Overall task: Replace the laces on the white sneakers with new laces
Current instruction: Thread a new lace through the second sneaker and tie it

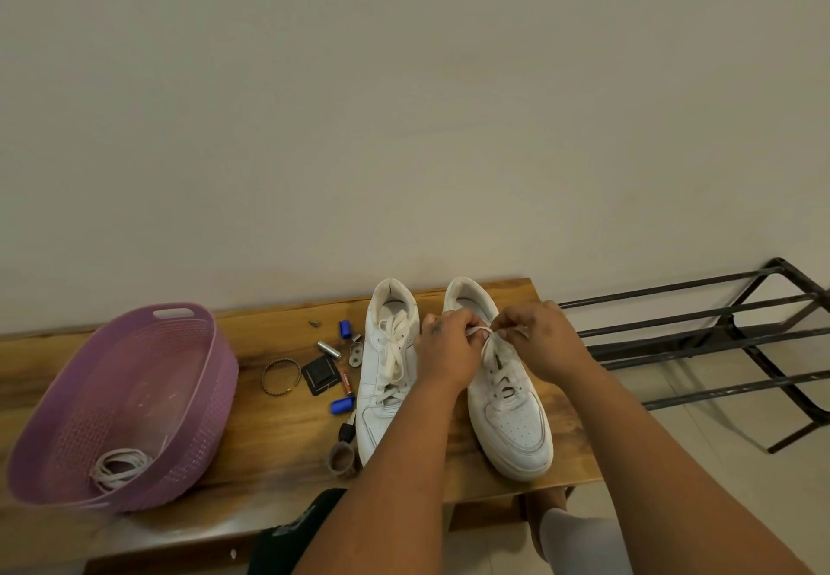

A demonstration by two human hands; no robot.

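— Where are the sneakers?

— Side by side on the bench (278, 435), toes toward me. My left hand (449, 350) and right hand (536, 341) are over the right sneaker (507, 404), each pinching its lace (487, 341) near the top eyelets.

— And the other one?

— The left sneaker (381, 377) sits just beside it, its laces loose. More laces (119, 466) lie coiled in the purple basket (54, 453), well apart.

We see two white sneakers (453, 377) on the counter (278, 430). Our left hand (449, 350) and right hand (541, 341) pinch a white lace (487, 337) over the right sneaker (505, 390). A purple basket (121, 404) holds more laces (119, 466).
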